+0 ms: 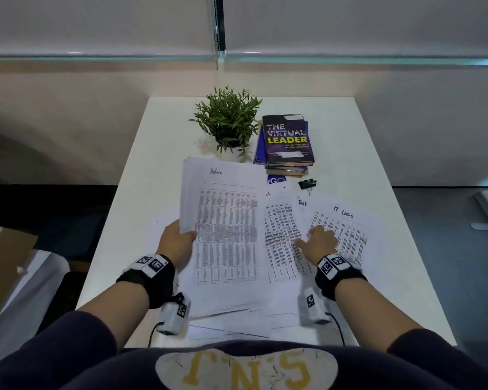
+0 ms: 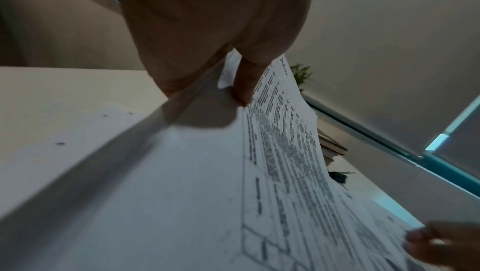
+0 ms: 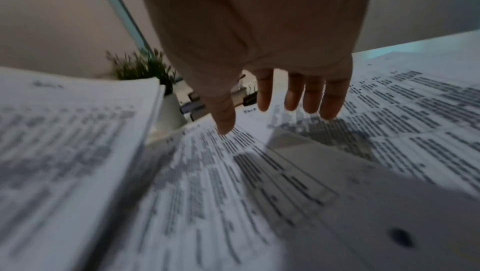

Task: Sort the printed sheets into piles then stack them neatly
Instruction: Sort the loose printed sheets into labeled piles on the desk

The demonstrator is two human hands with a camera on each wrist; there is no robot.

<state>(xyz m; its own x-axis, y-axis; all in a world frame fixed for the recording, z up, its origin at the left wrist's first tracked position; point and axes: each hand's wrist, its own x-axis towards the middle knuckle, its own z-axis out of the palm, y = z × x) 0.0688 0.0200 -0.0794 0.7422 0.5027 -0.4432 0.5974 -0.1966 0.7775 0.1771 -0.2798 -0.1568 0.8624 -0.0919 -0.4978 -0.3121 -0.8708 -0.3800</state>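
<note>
So I had my left hand clamped on the left edge of a thick bundle of printed sheets, thumb on top and the rest of my fingers curled underneath, with that edge lifted off the table while the right side of the bundle drooped down onto the other paper. From the left wrist view you could see my thumb pressing on the top page. The top sheet had a handwritten heading, something like "Admin" but it was too scrawly to be sure, and a dense table below it.

My right hand wasn't holding anything, just spread flat with fingers straight, hovering over or resting on the sheets to the right. Can't honestly tell whether the fingertips were touching the paper. Under it was the sheet headed "IT Logs", lying partly over another printed sheet whose heading got cut off at "Tas". More loose pages were fanned out at the near edge of the table, by my stomach.

Further back sat a little potted plant, a stack of books with "The Virtual Leader" on top just to its right, and a black binder clip near the books.
</note>
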